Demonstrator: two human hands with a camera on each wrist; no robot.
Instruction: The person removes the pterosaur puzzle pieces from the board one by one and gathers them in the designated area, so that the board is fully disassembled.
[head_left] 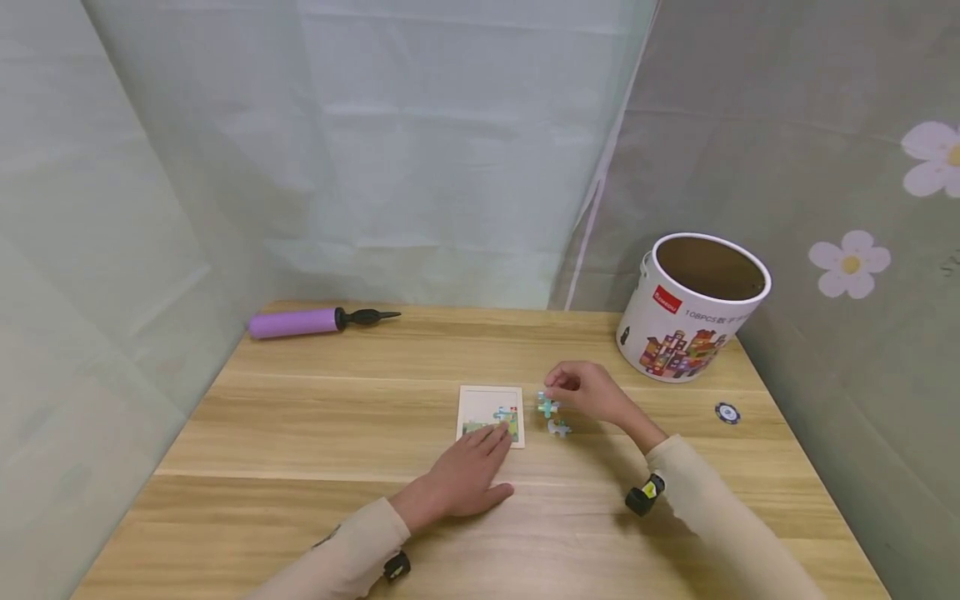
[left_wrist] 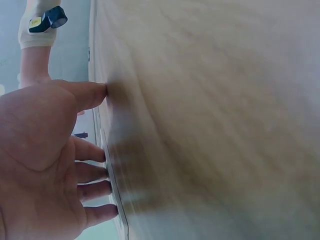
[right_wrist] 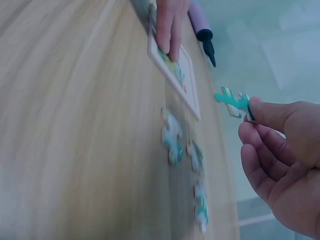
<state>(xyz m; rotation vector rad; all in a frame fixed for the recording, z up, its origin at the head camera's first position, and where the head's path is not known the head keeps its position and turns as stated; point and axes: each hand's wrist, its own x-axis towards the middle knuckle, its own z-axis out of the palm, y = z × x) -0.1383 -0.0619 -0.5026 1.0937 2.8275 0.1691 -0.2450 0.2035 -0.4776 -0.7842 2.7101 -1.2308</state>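
Observation:
My left hand rests with straight fingers on the lower part of a small jigsaw board, where several colourful pieces lie in the frame. To the right of the board, my right hand pinches a teal puzzle piece between thumb and fingers, raised above the table. Loose on the wood below it are a pale puzzle piece and two others, one small piece and one teal-and-white piece. In the left wrist view, the left fingertips touch the board's edge; its picture is hidden there.
A white printed bucket stands at the back right of the wooden table. In front of it lies a poker chip. At the back left is a purple hand pump with a black nozzle. Curtains hang behind the table.

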